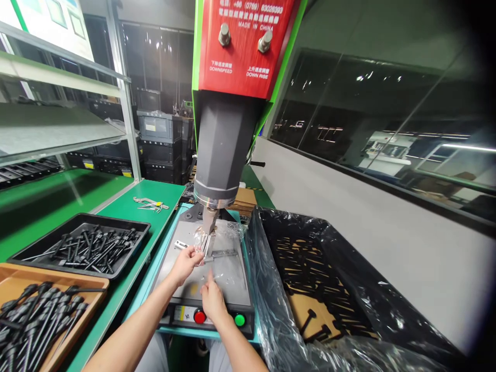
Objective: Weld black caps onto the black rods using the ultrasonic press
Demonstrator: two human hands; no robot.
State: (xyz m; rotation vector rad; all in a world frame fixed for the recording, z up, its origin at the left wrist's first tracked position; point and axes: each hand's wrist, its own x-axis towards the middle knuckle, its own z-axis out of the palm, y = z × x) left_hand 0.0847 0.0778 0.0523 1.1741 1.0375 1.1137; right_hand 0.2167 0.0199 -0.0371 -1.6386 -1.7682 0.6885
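My left hand [185,266] is at the tip of a metal press horn [210,221], its thumb and fingers pinched on crinkled clear plastic film [202,238] that surrounds the tip. Just below, my right hand [214,299] hovers over the front of the grey metal base plate [228,279]. Its fingers are curled in, with one fingertip pointing up toward the horn; whatever they may hold is hidden. A small metal fixture bar [225,253] lies on the plate under the horn. To the left sits a slotted metal bracket [181,245].
Red [199,316] and green [239,320] buttons front the machine base. Black plastic parts fill a black tray [145,230] and an orange tray [98,283] at left. On the right stands a film-lined bin [271,310] with black parts on cardboard. Pliers [151,203] lie behind the trays.
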